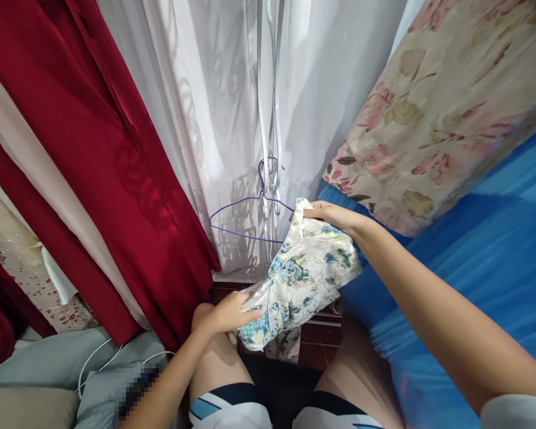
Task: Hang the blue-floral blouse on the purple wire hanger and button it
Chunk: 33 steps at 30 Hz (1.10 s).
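A white garment with blue and yellow flowers (pixel 312 262), apparently a sleeveless top, is stretched between my two hands above my knees. My right hand (pixel 333 215) pinches its upper edge by a shoulder strap, close to the right end of a purple wire hanger (pixel 234 204). That end of the hanger goes behind or into the garment; its left arm is bare. Lower down, my left hand (pixel 232 313) is closed on the garment's other end, thumb on top. The hanger's hook sits by several thin white ribbons (pixel 272 119).
White sheer curtains (pixel 223 119) hang straight ahead, with red drapes (pixel 116 155) on the left. A floral cloth (pixel 433 119) and blue fabric (pixel 464 268) hang at the right. Grey cushions (pixel 44 357) and a white cable (pixel 83 375) lie at lower left.
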Tool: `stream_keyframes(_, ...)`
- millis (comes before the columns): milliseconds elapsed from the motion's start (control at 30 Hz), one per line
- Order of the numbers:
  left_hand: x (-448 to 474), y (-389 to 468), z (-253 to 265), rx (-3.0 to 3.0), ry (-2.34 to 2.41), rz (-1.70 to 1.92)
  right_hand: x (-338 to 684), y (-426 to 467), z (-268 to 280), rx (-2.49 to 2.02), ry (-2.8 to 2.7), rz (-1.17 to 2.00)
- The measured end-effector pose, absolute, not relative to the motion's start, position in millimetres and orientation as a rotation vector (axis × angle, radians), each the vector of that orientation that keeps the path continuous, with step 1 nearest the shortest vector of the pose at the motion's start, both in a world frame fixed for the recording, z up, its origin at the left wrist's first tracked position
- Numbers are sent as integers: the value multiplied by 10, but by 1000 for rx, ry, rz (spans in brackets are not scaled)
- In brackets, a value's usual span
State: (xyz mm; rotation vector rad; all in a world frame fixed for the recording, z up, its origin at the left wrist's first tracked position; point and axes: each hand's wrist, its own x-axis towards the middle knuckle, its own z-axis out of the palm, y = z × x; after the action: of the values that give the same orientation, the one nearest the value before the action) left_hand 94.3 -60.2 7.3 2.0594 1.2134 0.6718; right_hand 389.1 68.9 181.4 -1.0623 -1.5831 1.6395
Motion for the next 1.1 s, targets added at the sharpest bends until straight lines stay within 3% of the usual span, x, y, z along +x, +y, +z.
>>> stream_keyframes(133,458,-426,59,2224,1258,597,3892,656,1859,-974,-1626,1689)
stream_keyframes(267,-66,14,425,2360,1373,901,3911,659,1888,-976,-1694,1699)
stream_keyframes(433,-413,580,841,2540,1629,943,3893,701,1874,-1007,-1609,1723)
stream_keyframes(733,-504,832,1076,2462,1598,1246,3762,781,1741,-1088,-1487,1768)
stream_keyframes(900,-389,814,1470,2493,1542,1457,3792,882,1686,-1194,-1496,1655)
stream_keyframes(1100,178,820,1819,2706,1447,1280,3837,861,1622,-1326,-1614,1400)
